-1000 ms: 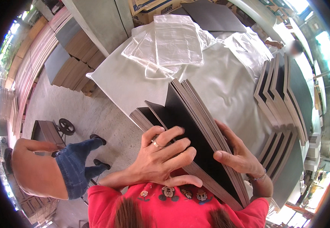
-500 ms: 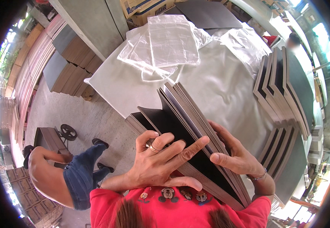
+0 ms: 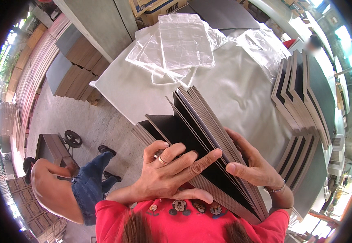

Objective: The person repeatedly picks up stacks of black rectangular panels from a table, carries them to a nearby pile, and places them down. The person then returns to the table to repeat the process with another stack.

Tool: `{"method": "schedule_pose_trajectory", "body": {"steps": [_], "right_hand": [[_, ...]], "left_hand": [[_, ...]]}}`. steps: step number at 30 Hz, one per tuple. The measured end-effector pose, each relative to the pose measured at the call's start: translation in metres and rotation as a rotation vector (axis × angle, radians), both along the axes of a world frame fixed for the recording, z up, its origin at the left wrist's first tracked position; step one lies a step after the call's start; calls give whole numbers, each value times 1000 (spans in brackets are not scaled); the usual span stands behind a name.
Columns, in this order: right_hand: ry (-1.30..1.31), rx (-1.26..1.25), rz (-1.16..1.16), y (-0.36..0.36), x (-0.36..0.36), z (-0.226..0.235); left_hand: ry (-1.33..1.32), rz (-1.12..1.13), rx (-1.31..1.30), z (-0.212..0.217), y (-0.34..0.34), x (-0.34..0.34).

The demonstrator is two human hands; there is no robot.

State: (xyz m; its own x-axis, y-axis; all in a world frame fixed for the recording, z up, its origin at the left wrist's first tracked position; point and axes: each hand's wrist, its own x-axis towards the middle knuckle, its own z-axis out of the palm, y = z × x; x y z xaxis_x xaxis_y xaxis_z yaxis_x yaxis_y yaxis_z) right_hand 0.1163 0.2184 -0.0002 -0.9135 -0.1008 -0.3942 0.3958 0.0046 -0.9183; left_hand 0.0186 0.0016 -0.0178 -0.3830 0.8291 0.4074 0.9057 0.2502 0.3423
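Note:
A thick stack of thin grey boards with dark faces (image 3: 220,133) stands on edge before me, tilted and fanned apart, with a dark gap in its middle. My left hand (image 3: 172,170), with a ring on it, straddles the left part of the stack. Its thumb is on the side near my body, and its index finger reaches across the top edges toward the right part. My right hand (image 3: 257,164), a bracelet at its wrist, grips the right part, thumb on top and fingers along the outer side. Some fingertips are hidden behind the boards.
A pale sheet covers the table (image 3: 232,85), with clear plastic bags (image 3: 186,44) on it. More stacked boards (image 3: 305,89) stand at the right. Board stacks (image 3: 74,65) are on the floor at left. A person (image 3: 58,190) bends over a wheeled cart (image 3: 52,148) at lower left.
The fanned boards have shifted slightly, and one thin board at the left of the gap leans further away from the right part. My hands have barely moved. The person at left has shifted a little.

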Motion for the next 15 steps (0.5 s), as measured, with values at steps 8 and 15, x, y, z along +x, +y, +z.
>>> {"method": "schedule_pose_trajectory", "body": {"steps": [8,15], "right_hand": [[6,8,-2,-1,1,0],[-4,8,-4,0,2,-1]], "left_hand": [[21,-8,24,-5,-2,0],[-117,-3,75,-1,-7,0]]}}
